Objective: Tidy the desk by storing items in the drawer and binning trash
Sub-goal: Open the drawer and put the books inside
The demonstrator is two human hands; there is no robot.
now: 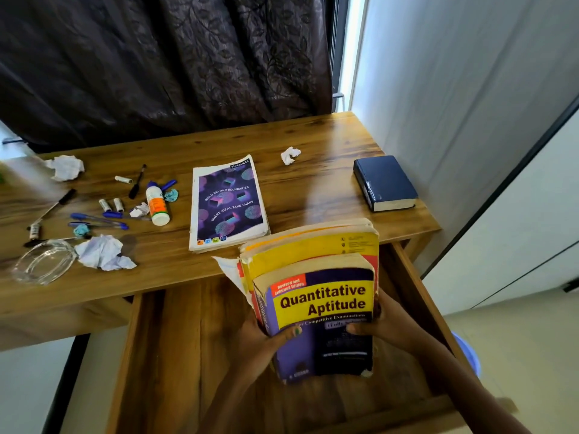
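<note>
Two stacked books (316, 296) are held above the open drawer (194, 346), gripped by the left hand (260, 343) and the right hand (385, 324), thumbs curled over the purple cover. The lower yellow book is largely hidden, its title unseen. On the desk (313, 145) a notebook (227, 203), a blue book (383, 183), crumpled paper (103, 252), pens (97, 220) and a glue bottle (156, 203) are seen. A blue bin (468, 352) is mostly cut off behind the drawer.

Wooden desk (313, 183): notebook (228, 203), blue book (383, 181), pens (100, 219), glue bottle (156, 203), crumpled papers (103, 252).
</note>
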